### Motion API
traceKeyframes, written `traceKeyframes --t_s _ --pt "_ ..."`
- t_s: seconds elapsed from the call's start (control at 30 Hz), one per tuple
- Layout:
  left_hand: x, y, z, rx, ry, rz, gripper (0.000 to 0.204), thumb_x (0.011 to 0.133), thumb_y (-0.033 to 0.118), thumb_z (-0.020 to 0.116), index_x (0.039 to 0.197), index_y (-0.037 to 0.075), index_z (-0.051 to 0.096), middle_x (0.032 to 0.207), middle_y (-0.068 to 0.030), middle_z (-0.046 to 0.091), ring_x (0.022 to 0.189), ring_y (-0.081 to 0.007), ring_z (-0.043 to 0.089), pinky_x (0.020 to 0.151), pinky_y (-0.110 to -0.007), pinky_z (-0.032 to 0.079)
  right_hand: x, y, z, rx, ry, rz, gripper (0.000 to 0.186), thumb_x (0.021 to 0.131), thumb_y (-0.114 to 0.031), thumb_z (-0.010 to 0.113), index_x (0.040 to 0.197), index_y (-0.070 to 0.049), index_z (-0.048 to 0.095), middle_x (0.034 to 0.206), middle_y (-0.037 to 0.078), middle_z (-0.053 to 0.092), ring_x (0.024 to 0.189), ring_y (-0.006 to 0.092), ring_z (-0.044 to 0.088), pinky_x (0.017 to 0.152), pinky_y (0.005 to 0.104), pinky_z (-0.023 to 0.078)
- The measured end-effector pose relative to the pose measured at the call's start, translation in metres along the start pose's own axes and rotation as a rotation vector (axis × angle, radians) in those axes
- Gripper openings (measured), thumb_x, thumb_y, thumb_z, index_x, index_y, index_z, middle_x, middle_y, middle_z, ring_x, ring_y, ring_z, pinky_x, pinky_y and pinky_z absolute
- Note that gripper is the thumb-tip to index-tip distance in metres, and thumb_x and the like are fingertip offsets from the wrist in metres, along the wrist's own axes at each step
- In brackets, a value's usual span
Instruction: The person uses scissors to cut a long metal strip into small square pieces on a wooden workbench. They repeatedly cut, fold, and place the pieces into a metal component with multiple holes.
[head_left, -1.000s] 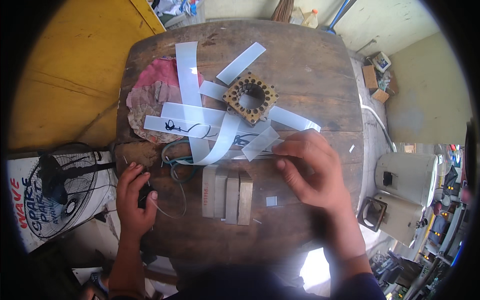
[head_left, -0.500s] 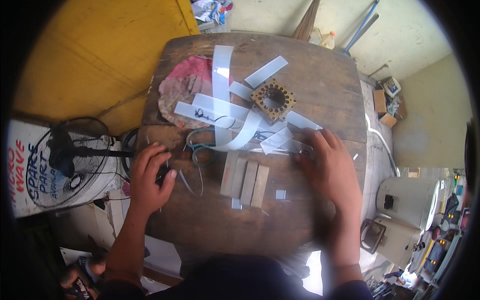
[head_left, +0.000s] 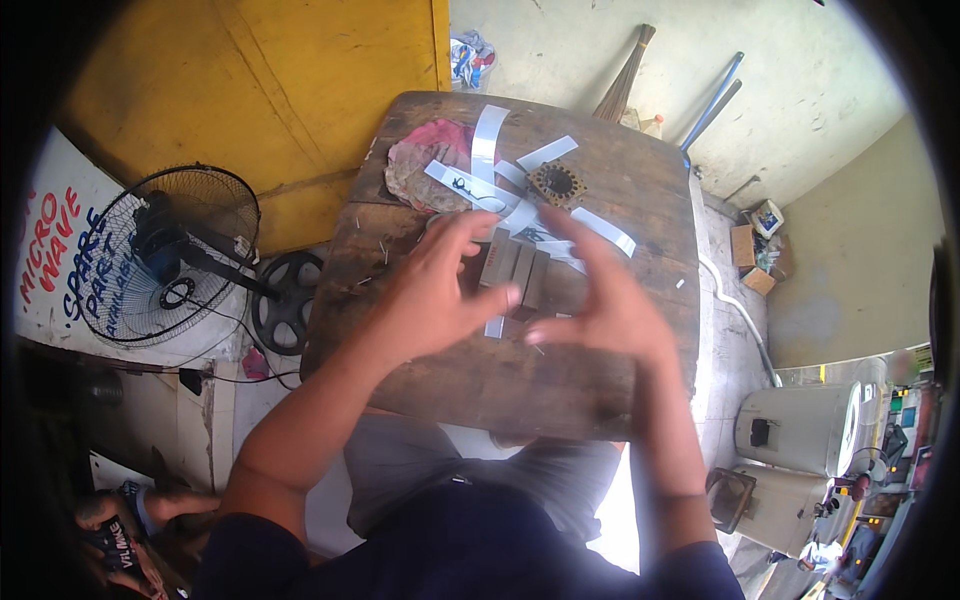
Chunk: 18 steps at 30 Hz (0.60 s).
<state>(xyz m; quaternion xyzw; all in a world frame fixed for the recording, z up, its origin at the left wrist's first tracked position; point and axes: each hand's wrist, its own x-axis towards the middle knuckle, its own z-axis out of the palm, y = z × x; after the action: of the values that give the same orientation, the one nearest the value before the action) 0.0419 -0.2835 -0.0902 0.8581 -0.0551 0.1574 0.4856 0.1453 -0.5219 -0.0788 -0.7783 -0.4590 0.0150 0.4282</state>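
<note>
My left hand (head_left: pixel 430 290) and my right hand (head_left: pixel 612 300) are raised over the wooden table on either side of a few greyish rectangular blocks (head_left: pixel 524 268). Both have thumb and fingers apart, and nothing shows between them. The blocks stand side by side and are partly hidden by the hands; whether my fingertips touch them I cannot tell. Beyond lie several translucent white plastic strips (head_left: pixel 489 140), crossing one another, some with dark marks. A brass-coloured square part (head_left: pixel 558 182) with a round central hole and a ring of small holes rests among the strips.
A crumpled pink and grey cloth (head_left: pixel 420 170) lies at the table's (head_left: pixel 420 385) far left. Left of the table stands a black fan (head_left: pixel 165 255) beside a yellow panel (head_left: pixel 270 120). On the right are a white hose (head_left: pixel 735 310) and a cardboard box (head_left: pixel 745 248). Another person (head_left: pixel 125 540) is at lower left.
Both hands have moved inward from the table's sides to around the blocks. The view has shifted, so the table appears farther off and my lap shows.
</note>
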Motion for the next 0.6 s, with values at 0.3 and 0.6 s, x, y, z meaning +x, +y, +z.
traceKeyframes --t_s 0.3,0.6 --pt "-0.006 -0.055 0.025 -1.287 0.176 -0.675 0.032 0.111 0.032 0.058 0.121 0.003 0.067 0.111 -0.0067 0.071 0.107 -0.0190 0.066 0.101 -0.040 0.054 0.001 0.005 0.056 0.087 0.094 0.329 0.089 0.068 -0.023 0.100 0.143 -0.003 0.057 0.136 0.018 0.065 0.132 0.0302 0.061 0.113 0.0412 0.047" --pt "-0.006 -0.053 -0.005 -1.922 0.143 -0.533 0.034 0.111 0.033 0.048 0.104 0.002 0.061 0.113 -0.0139 0.070 0.122 -0.0286 0.064 0.112 -0.051 0.050 -0.030 0.009 0.011 0.392 0.455 0.365 0.086 0.064 -0.011 0.101 0.137 0.004 0.058 0.119 0.013 0.070 0.109 0.0210 0.070 0.103 0.0363 0.055"
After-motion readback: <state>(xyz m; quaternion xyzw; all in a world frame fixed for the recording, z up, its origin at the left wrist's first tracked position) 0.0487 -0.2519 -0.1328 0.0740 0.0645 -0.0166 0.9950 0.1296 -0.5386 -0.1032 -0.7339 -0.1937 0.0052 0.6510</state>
